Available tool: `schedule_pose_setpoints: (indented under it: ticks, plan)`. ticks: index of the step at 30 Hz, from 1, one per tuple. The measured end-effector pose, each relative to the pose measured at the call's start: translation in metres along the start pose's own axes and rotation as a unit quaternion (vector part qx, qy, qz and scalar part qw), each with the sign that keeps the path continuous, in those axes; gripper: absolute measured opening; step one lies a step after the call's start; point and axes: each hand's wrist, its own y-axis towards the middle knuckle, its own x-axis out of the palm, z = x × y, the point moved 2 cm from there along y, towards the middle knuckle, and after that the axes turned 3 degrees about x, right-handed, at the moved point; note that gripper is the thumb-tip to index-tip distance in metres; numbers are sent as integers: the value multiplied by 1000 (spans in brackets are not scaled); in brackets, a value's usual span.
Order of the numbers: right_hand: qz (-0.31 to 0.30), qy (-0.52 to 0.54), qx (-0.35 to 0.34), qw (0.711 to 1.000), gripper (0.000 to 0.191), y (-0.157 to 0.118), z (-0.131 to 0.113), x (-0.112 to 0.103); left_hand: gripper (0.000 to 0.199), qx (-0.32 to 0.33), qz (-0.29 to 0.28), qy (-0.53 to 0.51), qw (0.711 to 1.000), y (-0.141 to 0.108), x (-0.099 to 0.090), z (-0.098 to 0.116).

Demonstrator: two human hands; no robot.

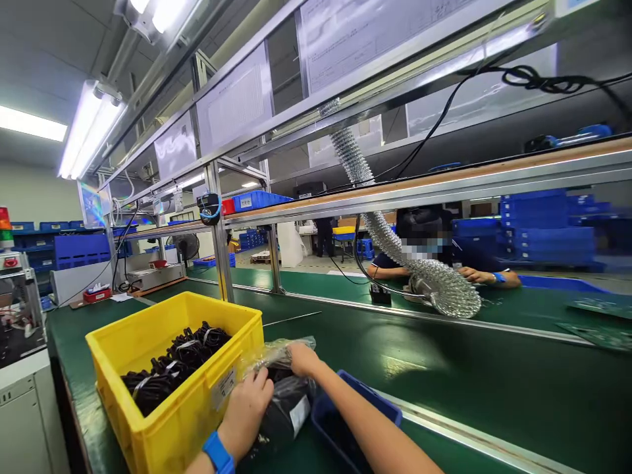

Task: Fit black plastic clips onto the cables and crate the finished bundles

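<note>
A: Where is the bag?

B: Lower centre of the frame: a clear plastic bag (pixel 284 411) of dark contents rests on the green bench (pixel 434 382), between a yellow bin (pixel 190 421) at lower left and a blue tray (pixel 372 396) just to its right.

A: And how does it lie from the hands?

B: Directly between them and slightly below, touching both. The left hand (pixel 245 407) is at its left flank; the right hand (pixel 303 361) crosses above the tray to reach its upper end. The right is nearer that end, the left nearer the body.

A: Which way does it point?

B: Its long axis appears to run up the frame, the loose, crumpled end toward the bin's right corner and the full end toward the bottom edge. A white label (pixel 299 415) faces up on its right side. Folds hide the exact line of the mouth.

A: The hands themselves?

B: Both are nearly closed, fingers curled on the plastic. The right fingertips are partly hidden, so how deep they go, one cannot tell.

A: Anything else?

B: Bundled black cables (pixel 212 337) fill part of the bin; at right, a person (pixel 471 274) works behind a silver duct (pixel 444 289).
</note>
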Motion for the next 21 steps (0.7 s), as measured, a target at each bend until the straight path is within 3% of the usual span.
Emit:
schedule_pose_setpoints:
  ticks: [4, 7, 9, 13, 16, 19, 21]
  plan:
    - [-53, 164, -35, 984, 23, 7, 24, -10, 28, -47, 149, -31, 987, 0, -5, -16]
    - [-12, 286, -38, 957, 24, 13, 33, -13, 30, -79, 286, -37, 954, -3, -12, -26]
    - [37, 362, -26, 931, 26, 20, 35, -10, 31, -78, 332, -24, 940, -8, -15, -28]
    - [120, 469, 15, 875, 29, 35, 34, 2, 32, -52, 351, 14, 935, -25, -10, -24]
    - [157, 498, 48, 852, 28, 37, 35, 12, 33, -38, 339, 8, 940, -41, 11, -8]
    - [168, 484, 75, 856, 28, 30, 38, 18, 33, -13, 305, -16, 952, -55, 35, 14]
    - [164, 452, 89, 872, 28, 23, 39, 18, 25, -7, 252, -63, 966, -58, 39, 24]
